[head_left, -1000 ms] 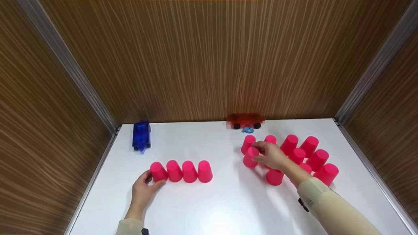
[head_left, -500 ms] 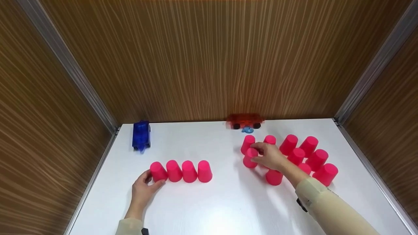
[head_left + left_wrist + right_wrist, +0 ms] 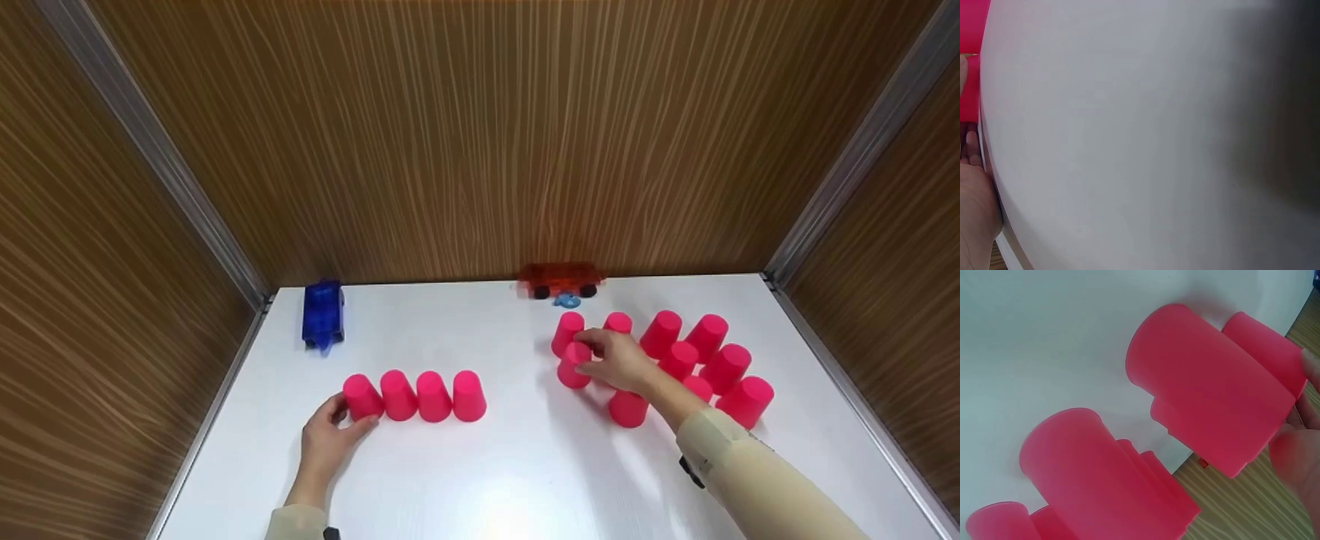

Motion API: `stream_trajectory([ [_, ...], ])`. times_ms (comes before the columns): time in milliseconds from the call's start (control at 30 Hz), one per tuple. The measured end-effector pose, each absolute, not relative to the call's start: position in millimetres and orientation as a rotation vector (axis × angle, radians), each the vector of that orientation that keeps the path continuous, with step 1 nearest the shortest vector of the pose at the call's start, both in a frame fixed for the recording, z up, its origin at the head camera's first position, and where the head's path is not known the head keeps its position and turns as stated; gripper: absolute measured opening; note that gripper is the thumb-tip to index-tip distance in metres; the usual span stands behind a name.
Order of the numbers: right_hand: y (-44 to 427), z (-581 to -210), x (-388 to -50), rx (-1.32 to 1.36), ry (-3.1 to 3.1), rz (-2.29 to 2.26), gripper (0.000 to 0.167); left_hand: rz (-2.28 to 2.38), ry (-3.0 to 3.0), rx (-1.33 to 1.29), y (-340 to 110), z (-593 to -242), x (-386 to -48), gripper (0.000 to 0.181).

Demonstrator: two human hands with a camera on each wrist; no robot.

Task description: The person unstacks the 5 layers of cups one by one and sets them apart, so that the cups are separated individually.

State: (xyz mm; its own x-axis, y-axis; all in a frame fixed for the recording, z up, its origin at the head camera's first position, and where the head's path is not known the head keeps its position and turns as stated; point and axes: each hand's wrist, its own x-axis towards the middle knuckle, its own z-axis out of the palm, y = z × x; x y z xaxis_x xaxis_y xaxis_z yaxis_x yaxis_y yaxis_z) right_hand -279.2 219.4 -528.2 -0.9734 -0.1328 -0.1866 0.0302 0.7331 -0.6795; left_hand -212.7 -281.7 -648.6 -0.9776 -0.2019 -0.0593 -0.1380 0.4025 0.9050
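Observation:
Pink cups stand upside down in two groups on the white table. My left hand [image 3: 326,439] grips the leftmost cup [image 3: 364,397] of a short side-by-side row, thumb at its near side and fingers behind it. In the left wrist view, only part of that hand [image 3: 977,197] and a pink cup [image 3: 970,93] show at the left edge. At the right-hand group, my right hand [image 3: 626,364] holds a cup [image 3: 573,367] between thumb and fingers. The right wrist view shows its fingers at the narrow end of a cup [image 3: 1264,349], partly behind a nearer cup [image 3: 1207,382].
Several more pink cups [image 3: 726,369] stand around and beyond my right forearm, which hides part of them. A red translucent toy car [image 3: 561,279] and a small blue piece [image 3: 568,301] lie at the back edge. A blue toy car [image 3: 323,313] sits back left. Wood-grain panels [image 3: 450,150] enclose the table.

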Motion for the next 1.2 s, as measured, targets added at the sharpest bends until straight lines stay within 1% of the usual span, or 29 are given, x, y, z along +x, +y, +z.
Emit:
stream_trajectory([
  [300,224,-519,-277,-0.078,2.687,-1.149,0.075,-1.677,-2.578,0.325,-282,-649,-211,0.080],
  [500,221,-501,-273,-0.156,2.687,-1.272,0.077,-1.694,-2.587,0.316,-283,-650,-211,0.080],
  [600,210,-491,-270,-0.215,2.687,-1.334,0.075,-1.706,-2.586,0.319,-283,-650,-211,0.080],
  [767,176,-483,-260,-0.306,2.673,-1.403,0.065,-1.715,-2.541,0.288,-281,-649,-211,0.079],
  [967,129,-499,-250,-0.400,2.625,-1.445,0.058,-1.712,-2.519,0.285,-279,-648,-210,0.077],
  [1200,88,-538,-245,-0.394,2.490,-1.523,0.058,-1.707,-2.547,0.296,-280,-649,-211,0.078],
])
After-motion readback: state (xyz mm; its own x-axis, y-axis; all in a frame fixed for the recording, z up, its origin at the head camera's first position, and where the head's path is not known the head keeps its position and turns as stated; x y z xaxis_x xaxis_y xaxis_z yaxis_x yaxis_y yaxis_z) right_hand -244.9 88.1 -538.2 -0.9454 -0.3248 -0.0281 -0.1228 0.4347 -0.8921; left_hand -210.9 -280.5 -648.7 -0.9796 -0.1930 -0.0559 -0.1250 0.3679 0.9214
